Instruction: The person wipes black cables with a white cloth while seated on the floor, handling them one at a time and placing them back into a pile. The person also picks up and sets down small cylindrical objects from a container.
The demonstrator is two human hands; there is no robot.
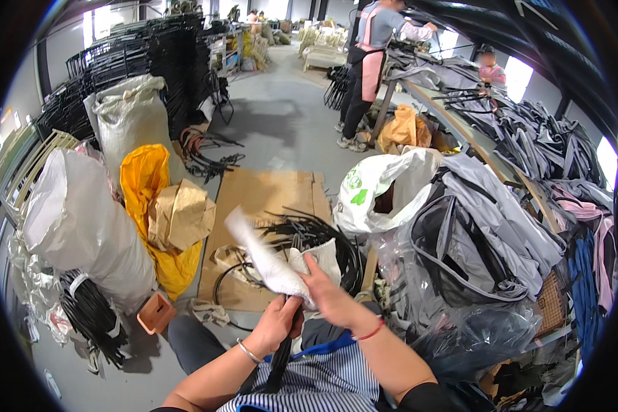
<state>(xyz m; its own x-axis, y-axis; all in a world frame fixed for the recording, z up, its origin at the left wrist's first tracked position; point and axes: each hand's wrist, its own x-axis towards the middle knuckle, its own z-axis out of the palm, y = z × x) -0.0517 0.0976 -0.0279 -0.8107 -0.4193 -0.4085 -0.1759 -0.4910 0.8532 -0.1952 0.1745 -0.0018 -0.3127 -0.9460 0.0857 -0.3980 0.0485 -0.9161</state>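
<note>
My left hand (279,322) is closed around a bundle of black strips (279,363) that runs down over my lap. A white cloth strip (273,268) lies at the top of the bundle, its far end blurred. My right hand (335,301) presses against the near end of that cloth with its fingers extended; whether it grips the cloth I cannot tell. Just beyond my hands, a coil of black cords or tubes (347,247) rests on a flattened cardboard sheet (232,206), with more whitish cloth (327,260) beside it.
White sacks (82,221), a yellow bag (177,270), a tied black bundle (90,319) and an orange plastic container (156,313) stand left. On the right are a white plastic bag (358,206) and grey fabric covers (499,206). A co-worker (371,56) stands at a table (443,116).
</note>
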